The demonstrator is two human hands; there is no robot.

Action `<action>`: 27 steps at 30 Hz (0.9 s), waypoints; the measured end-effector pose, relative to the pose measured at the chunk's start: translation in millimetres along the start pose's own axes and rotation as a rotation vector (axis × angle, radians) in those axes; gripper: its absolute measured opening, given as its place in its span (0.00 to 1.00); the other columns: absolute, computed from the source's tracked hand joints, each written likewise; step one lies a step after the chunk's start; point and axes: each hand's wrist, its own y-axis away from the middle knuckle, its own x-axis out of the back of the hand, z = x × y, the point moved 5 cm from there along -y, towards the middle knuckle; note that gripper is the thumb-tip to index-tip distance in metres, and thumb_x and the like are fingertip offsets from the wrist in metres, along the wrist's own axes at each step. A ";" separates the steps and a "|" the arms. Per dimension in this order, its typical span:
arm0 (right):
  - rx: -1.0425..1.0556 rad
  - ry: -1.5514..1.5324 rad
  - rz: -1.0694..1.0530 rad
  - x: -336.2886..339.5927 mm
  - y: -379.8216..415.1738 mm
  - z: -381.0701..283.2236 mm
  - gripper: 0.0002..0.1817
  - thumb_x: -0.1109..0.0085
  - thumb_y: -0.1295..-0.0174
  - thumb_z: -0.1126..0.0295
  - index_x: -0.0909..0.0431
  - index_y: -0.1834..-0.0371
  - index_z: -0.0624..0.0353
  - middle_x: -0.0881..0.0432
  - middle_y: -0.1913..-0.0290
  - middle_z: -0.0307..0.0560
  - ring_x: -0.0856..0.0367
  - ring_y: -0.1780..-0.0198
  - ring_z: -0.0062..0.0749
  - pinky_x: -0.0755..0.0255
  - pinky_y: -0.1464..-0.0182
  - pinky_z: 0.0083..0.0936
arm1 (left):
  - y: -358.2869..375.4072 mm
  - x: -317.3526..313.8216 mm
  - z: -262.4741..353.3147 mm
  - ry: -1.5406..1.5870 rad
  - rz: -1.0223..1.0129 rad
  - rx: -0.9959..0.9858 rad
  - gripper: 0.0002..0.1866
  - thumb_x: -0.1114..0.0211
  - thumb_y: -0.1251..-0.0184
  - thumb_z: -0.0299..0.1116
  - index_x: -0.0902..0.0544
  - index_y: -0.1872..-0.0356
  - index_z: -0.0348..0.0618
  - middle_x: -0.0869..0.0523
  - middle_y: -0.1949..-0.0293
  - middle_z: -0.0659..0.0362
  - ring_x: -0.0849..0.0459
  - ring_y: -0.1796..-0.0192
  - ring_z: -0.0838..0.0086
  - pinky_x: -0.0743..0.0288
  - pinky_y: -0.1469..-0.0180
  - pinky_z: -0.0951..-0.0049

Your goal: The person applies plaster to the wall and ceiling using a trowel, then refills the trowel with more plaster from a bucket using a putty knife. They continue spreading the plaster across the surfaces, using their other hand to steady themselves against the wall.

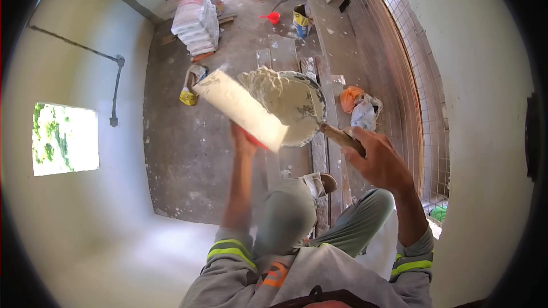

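A plaster-coated trowel (242, 108) is gripped by the left hand (242, 140), its long blade slanting up-left. Just right of it, touching, a pan (297, 108) heaped with plaster is held by its handle in the closed right hand (379, 159).

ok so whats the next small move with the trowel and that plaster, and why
Probably draw the trowel across the float to load it. The right hand grips the trowel handle, its blade is heaped with wet plaster, and the left hand holds the float tilted right against that heap.
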 end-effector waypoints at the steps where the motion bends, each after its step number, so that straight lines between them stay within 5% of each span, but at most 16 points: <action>1: 0.067 0.051 0.063 -1.2 4.1 -15.6 0.15 0.42 0.38 0.67 0.26 0.54 0.68 0.22 0.68 0.57 0.21 0.66 0.47 0.28 0.63 0.39 | -6.0 -7.9 -11.8 0.091 -0.052 0.013 0.28 0.36 0.36 0.52 0.28 0.40 0.48 0.18 0.49 0.58 0.19 0.46 0.66 0.21 0.45 0.58; 2: 0.089 0.126 0.109 -5.1 6.2 -29.3 0.15 0.43 0.39 0.69 0.26 0.53 0.68 0.23 0.67 0.56 0.21 0.64 0.46 0.27 0.62 0.38 | -19.0 -4.2 -30.2 0.321 -0.185 0.078 0.26 0.36 0.35 0.50 0.26 0.41 0.48 0.17 0.50 0.59 0.19 0.48 0.67 0.20 0.47 0.62; 6: 0.176 0.388 0.286 -10.5 14.6 -69.9 0.19 0.43 0.44 0.77 0.25 0.47 0.67 0.24 0.66 0.50 0.21 0.62 0.39 0.25 0.60 0.31 | -23.9 -69.8 -22.7 0.450 0.021 0.138 0.23 0.42 0.31 0.48 0.26 0.41 0.47 0.19 0.47 0.58 0.20 0.47 0.64 0.23 0.44 0.60; 11: 0.302 0.509 0.401 -2.8 22.5 -82.6 0.22 0.41 0.49 0.80 0.24 0.46 0.67 0.25 0.67 0.48 0.21 0.63 0.38 0.24 0.63 0.30 | -81.4 -10.8 -77.3 0.364 -0.250 -0.013 0.25 0.47 0.29 0.52 0.28 0.39 0.48 0.21 0.44 0.57 0.22 0.44 0.63 0.27 0.40 0.59; 16: 0.218 0.445 0.371 4.5 20.6 -85.0 0.20 0.38 0.44 0.76 0.23 0.46 0.66 0.25 0.65 0.50 0.20 0.63 0.42 0.26 0.62 0.36 | -84.5 -32.9 -86.6 0.668 -0.255 0.102 0.26 0.49 0.29 0.53 0.28 0.38 0.48 0.21 0.44 0.57 0.22 0.44 0.63 0.27 0.40 0.61; 27: 0.122 -0.046 0.365 23.3 16.5 -52.7 0.17 0.42 0.40 0.75 0.24 0.47 0.66 0.20 0.63 0.54 0.18 0.66 0.41 0.26 0.62 0.33 | -102.3 -21.4 -101.1 0.679 -0.291 0.137 0.26 0.47 0.29 0.51 0.30 0.38 0.47 0.21 0.46 0.55 0.22 0.46 0.63 0.27 0.41 0.58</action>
